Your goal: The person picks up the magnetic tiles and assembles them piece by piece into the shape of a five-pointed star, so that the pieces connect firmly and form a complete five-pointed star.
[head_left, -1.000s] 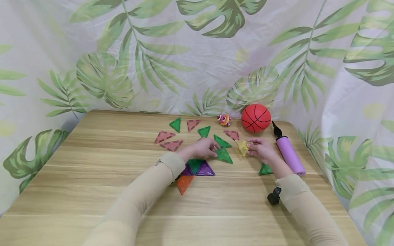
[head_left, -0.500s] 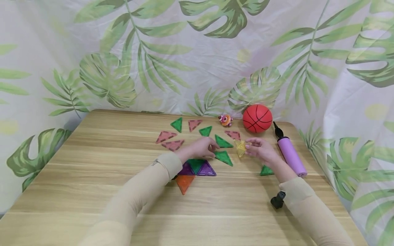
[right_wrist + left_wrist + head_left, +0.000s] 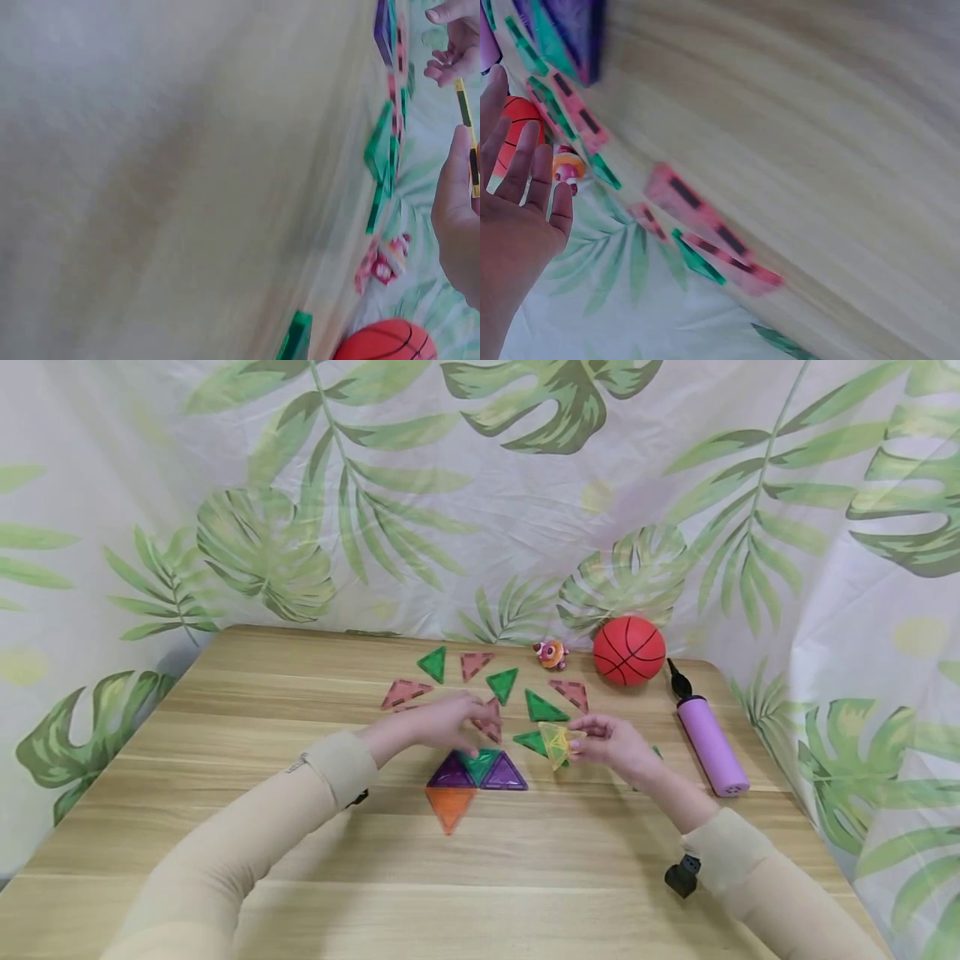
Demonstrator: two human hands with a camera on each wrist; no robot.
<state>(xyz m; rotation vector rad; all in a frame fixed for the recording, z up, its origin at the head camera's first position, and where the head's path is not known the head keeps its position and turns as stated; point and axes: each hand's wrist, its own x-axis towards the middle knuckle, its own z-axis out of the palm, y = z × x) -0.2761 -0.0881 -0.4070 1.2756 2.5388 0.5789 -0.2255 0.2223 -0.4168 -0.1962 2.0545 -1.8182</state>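
In the head view my right hand [image 3: 618, 750] pinches a yellow translucent triangular magnetic tile [image 3: 555, 742] between thumb and fingers, above a green triangle tile [image 3: 531, 742] that it partly covers. The tile shows edge-on in the right wrist view [image 3: 463, 105]. My left hand [image 3: 446, 722] hovers by a joined group: a dark purple tile [image 3: 450, 772], a green tile [image 3: 482, 766], another purple tile [image 3: 505, 774] and an orange tile [image 3: 451, 807] below them. Its fingers are loosely extended and hold nothing, as the left wrist view shows. A red tile [image 3: 491, 727] lies partly behind its fingers.
Several loose red and green triangle tiles lie farther back, among them a green one [image 3: 432, 665] and a red one [image 3: 403, 692]. A small toy figure [image 3: 551, 653], a red ball [image 3: 629, 651] and a purple hand pump [image 3: 711, 745] stand along the back right.
My left hand has moved left and toward the joined tiles, uncovering a red tile. The right hand has carried the yellow tile left and a little nearer.
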